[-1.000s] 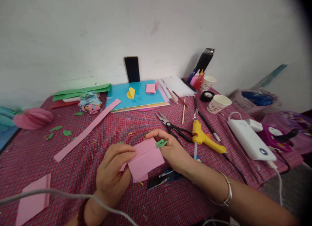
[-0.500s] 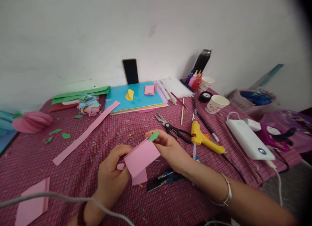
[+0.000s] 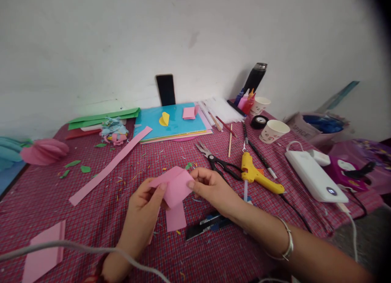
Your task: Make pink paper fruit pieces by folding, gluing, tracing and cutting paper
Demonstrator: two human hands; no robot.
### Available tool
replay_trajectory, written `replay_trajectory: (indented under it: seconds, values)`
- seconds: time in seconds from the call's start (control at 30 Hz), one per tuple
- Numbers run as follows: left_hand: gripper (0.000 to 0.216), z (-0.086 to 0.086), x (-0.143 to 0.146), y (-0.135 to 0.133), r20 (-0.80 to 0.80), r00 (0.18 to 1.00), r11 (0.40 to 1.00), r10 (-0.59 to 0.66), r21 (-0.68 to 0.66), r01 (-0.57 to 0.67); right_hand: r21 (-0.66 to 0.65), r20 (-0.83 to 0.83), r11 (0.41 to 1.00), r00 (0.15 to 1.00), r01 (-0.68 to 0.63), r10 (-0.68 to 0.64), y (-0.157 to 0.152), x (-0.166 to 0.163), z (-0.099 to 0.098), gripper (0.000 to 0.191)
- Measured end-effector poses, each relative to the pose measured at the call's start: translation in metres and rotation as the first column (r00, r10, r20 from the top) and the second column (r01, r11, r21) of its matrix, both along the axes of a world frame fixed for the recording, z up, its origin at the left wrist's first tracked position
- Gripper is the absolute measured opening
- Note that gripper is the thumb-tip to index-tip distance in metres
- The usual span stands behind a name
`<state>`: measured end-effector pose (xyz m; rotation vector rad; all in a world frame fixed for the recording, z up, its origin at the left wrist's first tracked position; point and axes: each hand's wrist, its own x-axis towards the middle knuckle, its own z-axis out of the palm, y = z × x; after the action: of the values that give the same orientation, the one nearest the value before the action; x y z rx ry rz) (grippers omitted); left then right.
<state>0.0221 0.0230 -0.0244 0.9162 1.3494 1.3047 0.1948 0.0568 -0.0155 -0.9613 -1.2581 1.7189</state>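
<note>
Pink folded paper (image 3: 177,185) is held up just below the middle of the frame, above the table (image 3: 100,222), between the person's two hands. Half a second ago it showed one broad flat panel; now it is turned so that a crease runs between two angled faces. The green leaf piece (image 3: 188,166), which stood out plainly at the paper's upper right corner, now shows only as a small bit above that edge, the rest hidden. That shift suggests the work in hand is now with the folds rather than with the leaf.

The left hand (image 3: 143,209) pinches the paper's left part, thumb pressed on the near face and the other fingers partly out of sight behind. The right hand (image 3: 215,189) has closed thumb and fingers on the right corner.

Below the held paper, a pink rectangle (image 3: 176,218) shows more fully than before; it seems to lie on the table. Just right of it is a cutter (image 3: 201,228). Scissors (image 3: 215,157) and a yellow glue gun (image 3: 258,176) lie right of centre, and a long pink strip (image 3: 111,164) slants across the left half, apart from both hands.
</note>
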Motion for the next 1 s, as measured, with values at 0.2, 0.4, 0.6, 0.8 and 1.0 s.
replay_trajectory:
  seconds: [0.2, 0.4, 0.6, 0.8, 1.0]
  values:
    - [0.024, 0.005, -0.005, 0.001, -0.116, 0.993, 0.999, 0.038, 0.01, -0.037, 0.055, 0.031, 0.998, 0.999, 0.008, -0.009, 0.0, 0.003, 0.001, 0.024]
    - [0.017, 0.007, -0.006, 0.001, -0.059, 0.996, 0.998, 0.061, -0.021, -0.063, 0.079, 0.002, 0.994, 0.997, 0.078, -0.078, 0.002, 0.005, -0.01, 0.041]
    - [0.013, 0.01, 0.0, 0.008, 0.272, 0.962, 0.996, 0.032, -0.089, -0.008, 0.058, -0.003, 0.998, 1.0, 0.031, -0.031, 0.0, 0.004, -0.001, 0.031]
    - [0.013, 0.005, -0.006, 0.008, 0.401, 0.916, 0.981, 0.005, -0.182, 0.075, 0.018, 0.002, 1.0, 1.0, 0.002, -0.002, -0.001, 0.002, 0.004, 0.024]
    - [0.015, 0.001, -0.007, 0.005, 0.456, 0.889, 0.967, -0.049, -0.199, 0.156, 0.061, -0.044, 0.997, 0.998, 0.056, -0.054, -0.001, 0.003, 0.006, 0.02]
